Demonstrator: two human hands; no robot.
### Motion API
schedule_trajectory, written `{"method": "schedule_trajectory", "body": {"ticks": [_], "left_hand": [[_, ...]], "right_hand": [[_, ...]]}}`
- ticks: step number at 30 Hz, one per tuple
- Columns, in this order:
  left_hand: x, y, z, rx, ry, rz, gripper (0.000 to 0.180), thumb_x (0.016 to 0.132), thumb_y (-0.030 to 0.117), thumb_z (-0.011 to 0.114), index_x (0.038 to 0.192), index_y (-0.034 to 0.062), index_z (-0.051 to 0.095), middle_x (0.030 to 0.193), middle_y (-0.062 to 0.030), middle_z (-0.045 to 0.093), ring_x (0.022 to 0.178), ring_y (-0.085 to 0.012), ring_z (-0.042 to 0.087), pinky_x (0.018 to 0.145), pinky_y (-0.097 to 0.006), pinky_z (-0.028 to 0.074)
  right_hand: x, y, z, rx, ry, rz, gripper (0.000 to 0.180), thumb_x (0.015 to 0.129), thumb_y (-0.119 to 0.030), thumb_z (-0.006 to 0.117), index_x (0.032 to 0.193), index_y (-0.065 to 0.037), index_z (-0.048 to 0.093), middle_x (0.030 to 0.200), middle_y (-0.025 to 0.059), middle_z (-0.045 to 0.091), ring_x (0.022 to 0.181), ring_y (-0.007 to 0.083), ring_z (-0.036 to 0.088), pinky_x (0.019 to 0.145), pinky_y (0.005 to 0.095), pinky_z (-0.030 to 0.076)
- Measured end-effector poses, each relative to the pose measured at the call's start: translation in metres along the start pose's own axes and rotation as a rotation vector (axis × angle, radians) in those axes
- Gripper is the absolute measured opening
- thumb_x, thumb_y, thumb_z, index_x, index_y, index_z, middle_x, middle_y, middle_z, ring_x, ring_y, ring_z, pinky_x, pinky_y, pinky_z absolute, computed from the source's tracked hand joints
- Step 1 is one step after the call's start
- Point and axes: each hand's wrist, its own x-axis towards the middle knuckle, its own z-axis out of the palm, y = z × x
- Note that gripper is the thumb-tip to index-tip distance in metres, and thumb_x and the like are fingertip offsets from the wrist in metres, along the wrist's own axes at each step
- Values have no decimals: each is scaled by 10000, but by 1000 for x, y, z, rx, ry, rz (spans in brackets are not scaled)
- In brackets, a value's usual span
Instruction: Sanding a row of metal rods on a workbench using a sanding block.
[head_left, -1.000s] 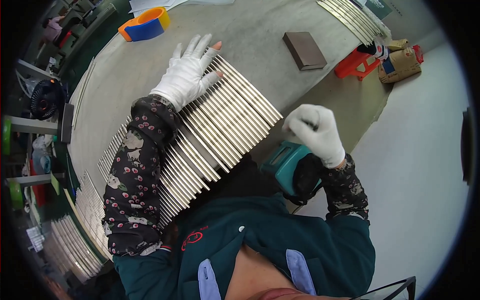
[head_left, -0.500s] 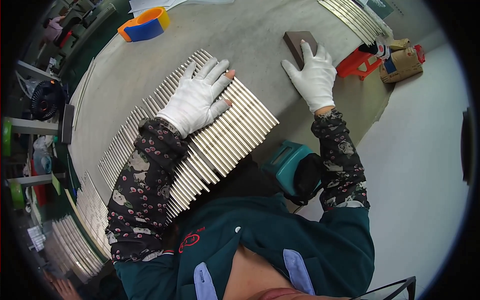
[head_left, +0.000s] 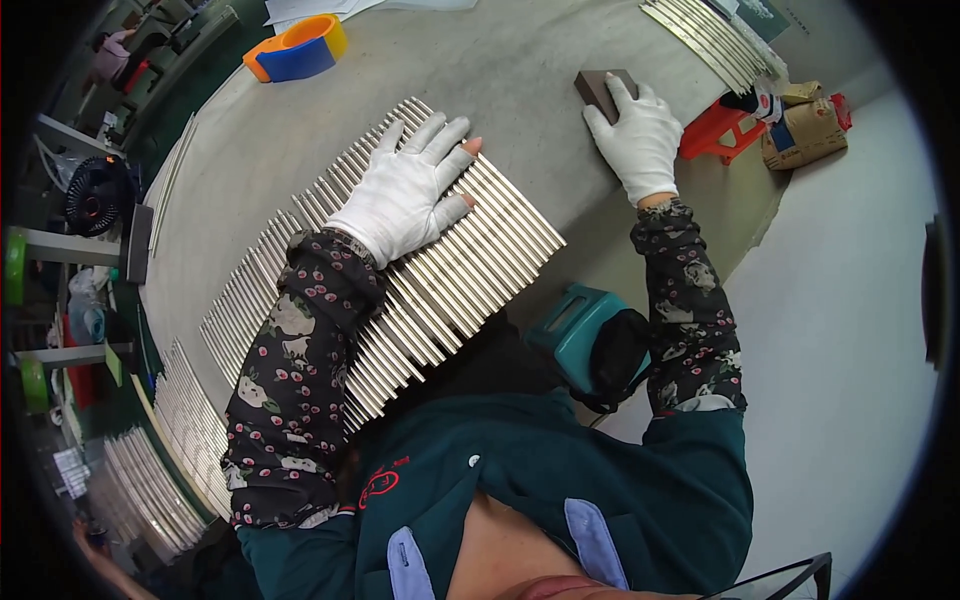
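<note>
A wide row of thin, shiny metal rods (head_left: 490,270) lies side by side across the grey table, sloping from upper right to lower left. My left hand (head_left: 405,190), in a white glove with bare thumb and index tips, rests flat on these rods with its fingers spread. To the right, my white-gloved right hand (head_left: 640,138) is on a dark brown rectangular block (head_left: 597,92) on the table, thumb at its near side and fingers over it. The hand covers part of the block.
An orange, yellow and blue ring (head_left: 300,50) sits at the far left, near papers (head_left: 320,10). More rods (head_left: 700,42) lie at the far right, others (head_left: 185,410) at the left edge. A teal stool (head_left: 570,330) stands below; another person's arm (head_left: 105,565) shows lower left.
My left hand and the rods under it appear slightly farther right. My right hand has shifted right and up a little and covers more of the block. The other person's arm has moved.
</note>
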Motion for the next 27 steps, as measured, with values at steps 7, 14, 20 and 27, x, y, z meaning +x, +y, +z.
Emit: {"method": "schedule_trajectory", "body": {"ticks": [7,14,20,27], "left_hand": [[17,5,-3,-6,-40,-47,602,923,493,400,1379,101,415,1476,-109,330,1392,-319,240,1123,-523,171],[19,5,-1,-26,9,-66,574,918,479,431,1331,83,471,1440,-99,387,1382,-292,275,1116,-524,196],[23,9,-2,-27,-34,-59,567,921,466,443,1347,92,440,1464,-103,352,1388,-315,252,1113,-531,197],[21,8,1,-27,-31,-78,557,923,465,442,1341,96,448,1464,-100,353,1389,-308,252,1114,-528,198]], "right_hand": [[-68,-9,-61,469,119,-151,476,710,-245,733,1155,-106,634,1134,237,567,982,381,578,855,450,470],[-124,-18,-99,383,-143,-425,500,696,-219,726,1172,-122,607,1254,223,495,1036,374,526,833,432,435],[-146,-40,-97,708,77,-349,598,657,-193,744,1222,-142,556,1262,234,490,1056,368,529,867,420,425],[-126,7,-93,123,3,-209,556,663,-236,744,1185,-131,583,1260,244,488,1065,371,518,834,411,427]]}}
